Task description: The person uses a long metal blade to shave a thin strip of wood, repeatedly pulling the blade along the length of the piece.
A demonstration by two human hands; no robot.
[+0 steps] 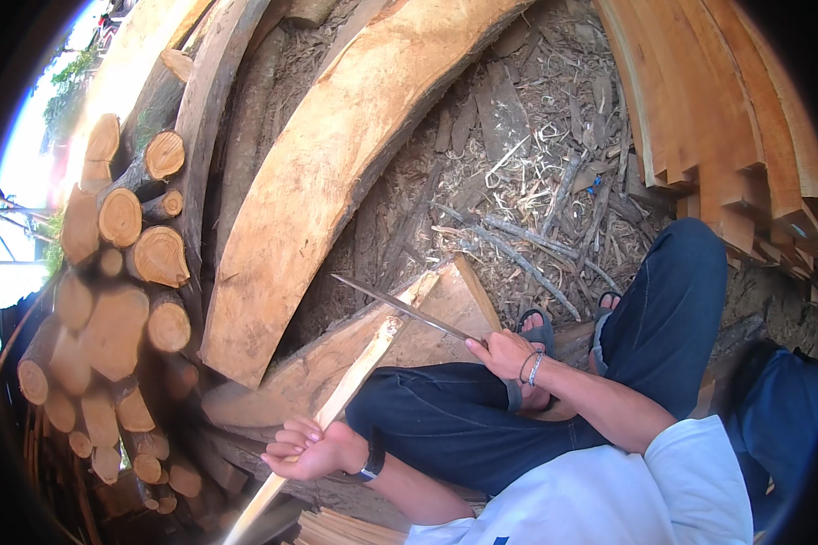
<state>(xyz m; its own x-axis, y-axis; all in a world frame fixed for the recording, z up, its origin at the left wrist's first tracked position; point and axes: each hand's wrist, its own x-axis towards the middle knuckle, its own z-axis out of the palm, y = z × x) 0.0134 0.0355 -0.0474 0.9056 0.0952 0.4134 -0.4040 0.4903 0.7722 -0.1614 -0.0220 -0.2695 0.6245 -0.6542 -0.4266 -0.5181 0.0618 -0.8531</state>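
Well, closest in my head view, the left hand is wrapped around a pale wooden stick, palm side turned up, while the right hand grips the near end of a long, narrow blade. From my remote seat, I judge that good work with this edge wants a firm left grip well back from it, a shallow angle, and light strokes away from that hand and the bent leg; I'd want the stick braced too. It slants up from the lower edge, left of the leg, to where the blade crosses its far part; whether the two touch, I cannot tell. It looks slim, straight and bare, cream to yellow, with a rough, darker patch near the blade. Below its far end lies a thick wooden slab. Beyond, I see wood litter, a broad plank, piled logs leftward and stacked boards rightward.
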